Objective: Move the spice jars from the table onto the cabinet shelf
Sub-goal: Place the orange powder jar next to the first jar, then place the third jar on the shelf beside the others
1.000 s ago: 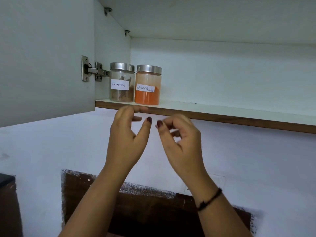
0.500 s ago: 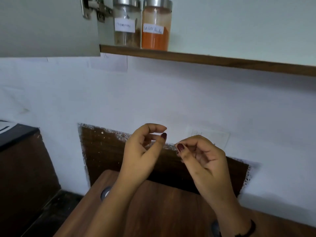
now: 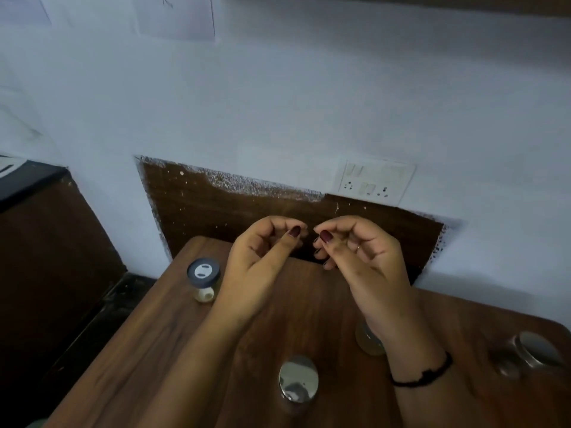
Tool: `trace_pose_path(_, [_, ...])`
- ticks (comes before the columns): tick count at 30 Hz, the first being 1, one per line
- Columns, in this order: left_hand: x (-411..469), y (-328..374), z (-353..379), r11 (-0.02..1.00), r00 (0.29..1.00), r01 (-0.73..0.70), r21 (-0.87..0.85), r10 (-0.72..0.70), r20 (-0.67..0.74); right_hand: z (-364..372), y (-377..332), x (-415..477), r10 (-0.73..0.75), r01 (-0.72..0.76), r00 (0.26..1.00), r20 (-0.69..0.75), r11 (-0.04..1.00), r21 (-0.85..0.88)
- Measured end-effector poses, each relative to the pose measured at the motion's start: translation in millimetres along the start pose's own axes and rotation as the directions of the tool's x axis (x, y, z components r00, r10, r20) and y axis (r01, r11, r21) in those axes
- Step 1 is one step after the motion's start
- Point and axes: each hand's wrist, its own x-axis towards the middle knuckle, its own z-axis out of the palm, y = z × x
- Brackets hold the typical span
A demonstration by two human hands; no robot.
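Four spice jars stand on the wooden table (image 3: 148, 350) in the lower half of the frame. A dark-lidded jar (image 3: 204, 278) is at the left. A steel-lidded jar (image 3: 298, 378) is at the bottom centre. A third jar (image 3: 366, 341) is mostly hidden behind the right wrist. A blurred jar (image 3: 533, 353) with a metal lid is at the far right. No hand touches any of them. Both forearms rise from the bottom edge and meet mid-frame above the table's far end. The left hand (image 3: 262, 261) and the right hand (image 3: 361, 257) face each other with palms inward and thumbs nearly touching. Their fingers are loosely curled and hold nothing. A black thread band (image 3: 423, 375) circles the right wrist. Behind the hands are a dark brown wall panel (image 3: 216, 208) and, to the upper right of them, a white switch plate (image 3: 375, 182) on the pale wall.
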Motion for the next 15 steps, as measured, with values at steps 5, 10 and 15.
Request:
trace_pose_path(5, [-17,-10,5,0.938,0.975,0.210,-0.277,-0.222,-0.012,-4,10,-17,0.047,-0.047,0.999,0.008,0.999,0.026])
trace_pose_path(10, [-36,-30,4,0.797,0.908,0.397,-0.455,-0.415,0.065,-6,24,-36,0.109,-0.109,0.994,0.018,0.994,0.021])
trace_pose_path(15, [-62,-61,1,0.754,0.835,0.534,-0.383,-0.541,0.100,-8,44,-59,0.209,-0.209,0.978,-0.001,0.978,0.024])
